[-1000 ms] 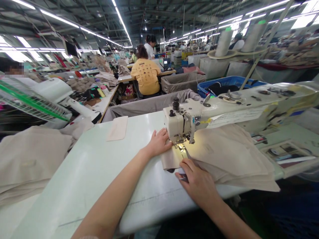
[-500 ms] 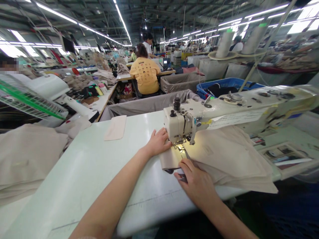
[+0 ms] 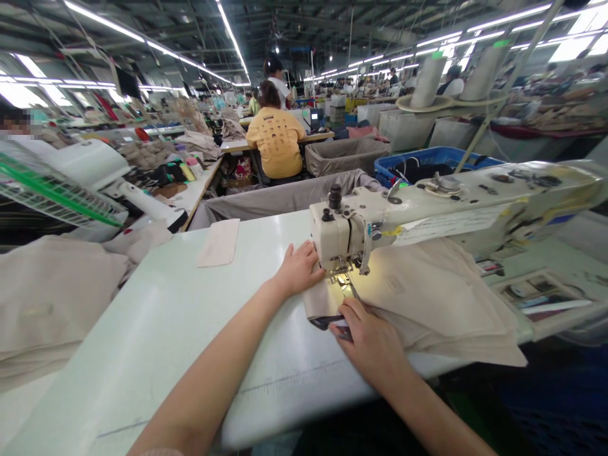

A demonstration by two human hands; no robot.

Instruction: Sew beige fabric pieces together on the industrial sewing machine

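A beige fabric piece lies under the needle area of the white sewing machine, lit by a small lamp. My left hand rests flat on its left side, fingers stretched out beside the machine head. At the front edge, my right hand is closed, thumb and fingers pinching around the fabric edge. Dark metal scissors show at those fingers, the blade pointing to the presser foot; their handle is mostly hidden in the hand. A stack of beige fabric panels spreads to the right of the needle.
A small beige fabric piece lies on the pale table. More beige panels are piled at left, near a fan. Behind the table stand a grey cloth-lined bin and a blue basket. A person in yellow sits beyond.
Hands, fabric and machine hold almost the same places. The whole view has shifted very slightly, and the right fingers sit marginally higher and further left in it.
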